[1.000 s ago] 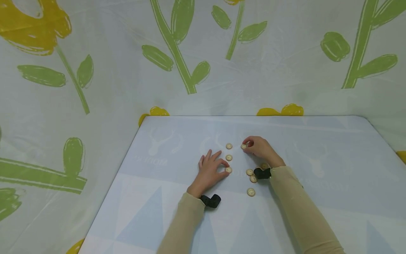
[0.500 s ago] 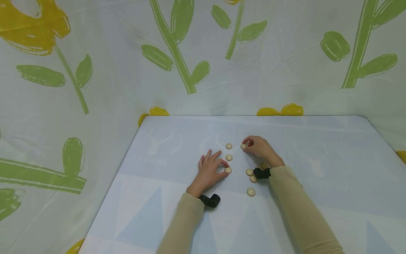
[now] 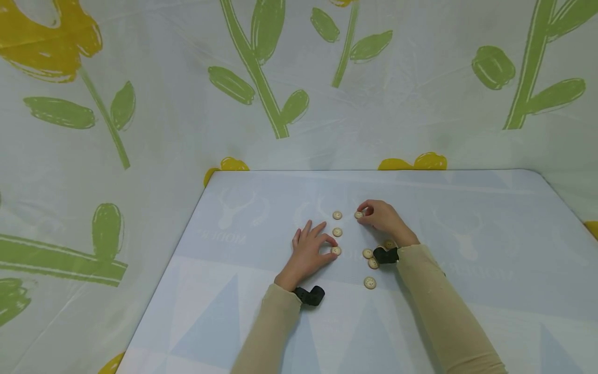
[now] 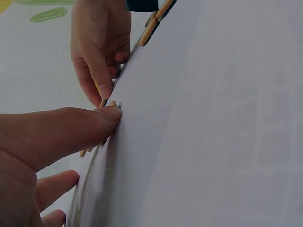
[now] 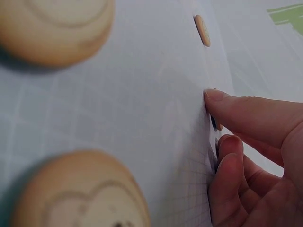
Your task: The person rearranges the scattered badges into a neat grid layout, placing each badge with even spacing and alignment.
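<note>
Cream disc (image 3: 337, 250) between the left fingers (image 3: 329, 239)

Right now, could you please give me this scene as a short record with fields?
Left hand: pinches a round disc by its edges
Right hand: pinches another disc
Column: far disc and middle disc, lined up beyond the left hand's disc
Near right wrist: a cluster of discs, partly hidden; exact count unclear
Nearest the person: a lone disc
Surface: pale table with blue triangles
</note>
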`<state>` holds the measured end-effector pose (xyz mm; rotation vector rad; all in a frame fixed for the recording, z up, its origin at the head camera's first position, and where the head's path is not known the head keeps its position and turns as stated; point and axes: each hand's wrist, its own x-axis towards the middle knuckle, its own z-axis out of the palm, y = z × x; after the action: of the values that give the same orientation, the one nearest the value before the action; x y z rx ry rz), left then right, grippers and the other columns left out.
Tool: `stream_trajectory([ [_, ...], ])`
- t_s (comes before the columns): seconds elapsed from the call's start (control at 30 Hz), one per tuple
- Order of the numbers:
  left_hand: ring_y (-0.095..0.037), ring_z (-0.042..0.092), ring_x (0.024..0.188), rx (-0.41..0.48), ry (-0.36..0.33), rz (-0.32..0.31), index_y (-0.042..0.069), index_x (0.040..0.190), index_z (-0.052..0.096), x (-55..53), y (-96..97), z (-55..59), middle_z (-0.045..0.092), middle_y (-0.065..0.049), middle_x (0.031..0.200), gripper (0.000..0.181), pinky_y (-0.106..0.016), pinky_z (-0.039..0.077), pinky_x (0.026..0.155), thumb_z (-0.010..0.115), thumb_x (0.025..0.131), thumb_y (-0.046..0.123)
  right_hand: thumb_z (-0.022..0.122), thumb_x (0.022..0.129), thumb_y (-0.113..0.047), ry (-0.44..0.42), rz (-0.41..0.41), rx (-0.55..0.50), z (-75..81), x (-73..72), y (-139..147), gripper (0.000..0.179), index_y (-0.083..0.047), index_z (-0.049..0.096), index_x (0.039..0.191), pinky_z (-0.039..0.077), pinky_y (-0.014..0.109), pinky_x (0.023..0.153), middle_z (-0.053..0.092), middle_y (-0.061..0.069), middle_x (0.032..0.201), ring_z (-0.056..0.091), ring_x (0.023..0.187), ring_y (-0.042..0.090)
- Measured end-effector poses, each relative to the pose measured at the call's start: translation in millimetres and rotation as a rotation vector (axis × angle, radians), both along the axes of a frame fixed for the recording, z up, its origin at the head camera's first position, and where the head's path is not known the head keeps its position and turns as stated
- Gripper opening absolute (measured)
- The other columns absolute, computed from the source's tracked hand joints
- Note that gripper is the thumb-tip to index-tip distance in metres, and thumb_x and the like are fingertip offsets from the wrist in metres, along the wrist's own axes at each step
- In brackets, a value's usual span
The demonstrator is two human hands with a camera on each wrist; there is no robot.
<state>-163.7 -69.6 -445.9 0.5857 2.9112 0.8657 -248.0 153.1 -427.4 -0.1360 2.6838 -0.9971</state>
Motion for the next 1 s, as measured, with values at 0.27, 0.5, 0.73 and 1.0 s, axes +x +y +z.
stream_trajectory([
  [0.27,-0.031,0.007,0.134,-0.010,-0.001,0.003,0.028,0.090,0.061,-0.3,0.4,-1.4,0.031,-0.001,0.142,0.015,-0.054,0.004,0.100,0.064,0.079,0.038,0.064,0.082,-0.021,-0.007,-0.002,0.007,-1.7,0.0,0.5,0.026,-0.011,0.058,0.105,0.041,0.029,0.061,0.051,0.008,0.086,0.049,0.072,0.021],
  [0.5,-0.031,0.007,0.134,-0.006,0.002,0.002,0.028,0.090,0.061,0.0,0.1,-1.6,0.032,-0.001,0.141,0.015,-0.054,0.005,0.100,0.065,0.079,0.038,0.064,0.082,-0.021,-0.003,-0.003,0.013,-1.3,-0.2,-0.5,0.026,-0.011,0.058,0.105,0.041,0.029,0.061,0.052,0.008,0.086,0.049,0.072,0.021],
  [0.73,-0.030,0.007,0.134,-0.018,-0.004,0.006,0.028,0.090,0.061,-0.1,0.3,-0.6,0.031,-0.001,0.142,0.015,-0.054,0.004,0.100,0.064,0.079,0.038,0.064,0.082,-0.020,0.012,-0.004,0.011,-1.5,0.2,-0.1,0.025,-0.011,0.058,0.104,0.041,0.029,0.061,0.052,0.007,0.087,0.048,0.073,0.021],
  [1.0,-0.031,0.008,0.134,-0.009,-0.001,0.004,0.028,0.090,0.061,0.6,0.4,-0.6,0.032,-0.002,0.142,0.015,-0.054,0.005,0.100,0.065,0.079,0.038,0.063,0.082,-0.024,-0.027,-0.003,0.000,-1.1,1.8,1.7,0.033,-0.013,0.054,0.112,0.042,0.030,0.064,0.052,0.008,0.092,0.049,0.077,0.022],
])
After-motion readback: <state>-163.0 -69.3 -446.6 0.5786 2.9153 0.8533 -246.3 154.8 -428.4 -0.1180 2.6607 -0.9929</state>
